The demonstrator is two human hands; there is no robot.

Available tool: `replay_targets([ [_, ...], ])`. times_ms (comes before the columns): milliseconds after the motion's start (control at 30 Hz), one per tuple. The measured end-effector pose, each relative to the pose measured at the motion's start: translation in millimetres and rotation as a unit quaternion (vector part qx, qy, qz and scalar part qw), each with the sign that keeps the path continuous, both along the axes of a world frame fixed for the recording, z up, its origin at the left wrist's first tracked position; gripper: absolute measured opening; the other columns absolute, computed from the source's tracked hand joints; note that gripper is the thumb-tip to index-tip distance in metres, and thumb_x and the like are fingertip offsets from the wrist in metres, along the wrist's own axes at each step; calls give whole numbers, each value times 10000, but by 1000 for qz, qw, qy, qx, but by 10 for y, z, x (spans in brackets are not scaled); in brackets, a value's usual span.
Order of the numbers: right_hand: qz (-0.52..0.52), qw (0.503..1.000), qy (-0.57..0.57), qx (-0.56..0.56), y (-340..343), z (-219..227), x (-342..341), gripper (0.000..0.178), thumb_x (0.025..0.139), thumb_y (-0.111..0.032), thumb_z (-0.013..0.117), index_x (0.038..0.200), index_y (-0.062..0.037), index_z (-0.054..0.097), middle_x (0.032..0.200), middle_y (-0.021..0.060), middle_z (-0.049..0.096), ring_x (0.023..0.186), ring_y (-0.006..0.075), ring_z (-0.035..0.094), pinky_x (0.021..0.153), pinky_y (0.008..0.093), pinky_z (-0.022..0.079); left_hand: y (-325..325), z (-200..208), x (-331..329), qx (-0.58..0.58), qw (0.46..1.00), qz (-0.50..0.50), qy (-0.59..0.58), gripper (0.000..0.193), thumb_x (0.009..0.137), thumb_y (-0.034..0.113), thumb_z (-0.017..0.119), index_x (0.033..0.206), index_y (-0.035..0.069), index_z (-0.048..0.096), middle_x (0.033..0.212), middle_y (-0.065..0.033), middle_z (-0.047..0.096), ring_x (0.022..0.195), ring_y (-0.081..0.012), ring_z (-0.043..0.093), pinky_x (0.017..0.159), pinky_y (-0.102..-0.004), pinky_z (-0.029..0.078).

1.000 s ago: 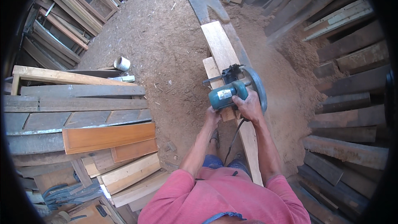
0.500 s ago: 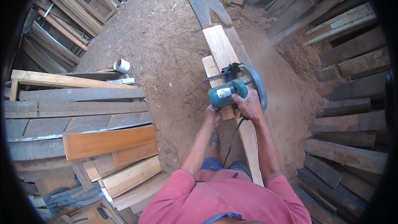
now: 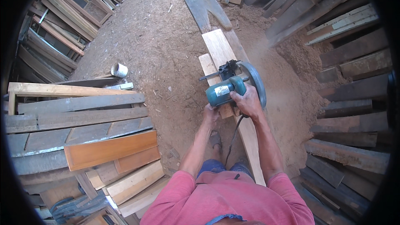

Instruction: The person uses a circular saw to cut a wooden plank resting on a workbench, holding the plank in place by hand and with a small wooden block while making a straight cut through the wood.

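A teal circular saw (image 3: 221, 93) with a rounded grey blade guard (image 3: 258, 84) rests on pale lumber in front of me. My right hand (image 3: 248, 101) is closed around its rear handle. Below the motor, my left hand (image 3: 211, 114) is closed at the near left edge of a short pale board (image 3: 206, 63); its fingertips are partly hidden. Beside that board runs a long pale plank (image 3: 250, 143), passing under the saw and back past my right forearm. The blade is hidden. A black cord (image 3: 232, 141) hangs from the saw toward my legs.
A worn grey bench board (image 3: 198, 10) with a V-shaped notch supports the lumber. Sawdust (image 3: 287, 100) heaps to the right, before stacked timbers (image 3: 350, 125). At left lie stacked boards (image 3: 83, 100), an orange-brown panel (image 3: 110, 150) and a white bucket (image 3: 119, 70).
The saw has slid slightly forward along the pale lumber, both hands moving with it. The whole view has shifted a little.
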State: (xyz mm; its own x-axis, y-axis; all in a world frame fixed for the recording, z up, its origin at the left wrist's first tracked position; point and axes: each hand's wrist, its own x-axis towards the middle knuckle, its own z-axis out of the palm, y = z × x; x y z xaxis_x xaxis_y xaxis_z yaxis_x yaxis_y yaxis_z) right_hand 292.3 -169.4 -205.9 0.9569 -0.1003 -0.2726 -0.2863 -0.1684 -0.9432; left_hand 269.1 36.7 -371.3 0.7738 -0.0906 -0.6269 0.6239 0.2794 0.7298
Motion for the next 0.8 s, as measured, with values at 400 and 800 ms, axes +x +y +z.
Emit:
replay_targets([
  [400,-14,998,41,36,-33,60,101,370,864,-136,711,1195,25,672,1037,178,731,976,252,692,913,379,514,-13,24,122,2,999,-41,-14,329,932,-104,581,1231,21,640,1206,-83,681,1063,-213,669,897,-348,564],
  [800,-12,1000,-11,-10,67,-80,206,355,846,-179,731,1142,10,681,1018,236,722,1004,352,703,917,426,518,84,-255,188,-81,997,12,-12,275,957,-17,593,1228,18,616,1146,-120,676,963,-245,688,802,-384,589],
])
